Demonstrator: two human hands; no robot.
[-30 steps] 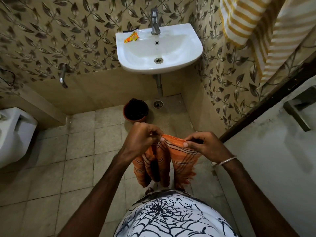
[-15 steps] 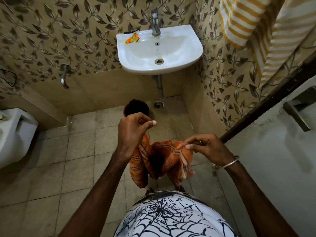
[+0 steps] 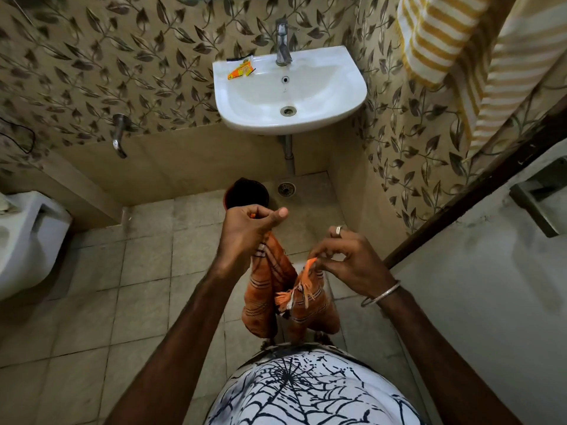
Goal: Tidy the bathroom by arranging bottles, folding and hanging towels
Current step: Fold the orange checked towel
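Print on the orange packet (image 3: 241, 70) is too small to read

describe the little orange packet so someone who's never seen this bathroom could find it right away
Start at the white sink on the leaf-patterned wall. On its back ledge, left of the tap, lies the small orange and yellow packet. It is the only coloured thing on the sink; a thin black item lies just behind it.

walls: leaf-pattern tiles (image 3: 92, 72) | floor: beige tiles (image 3: 76, 302) | white washbasin (image 3: 337, 96) | toilet (image 3: 27, 240) left
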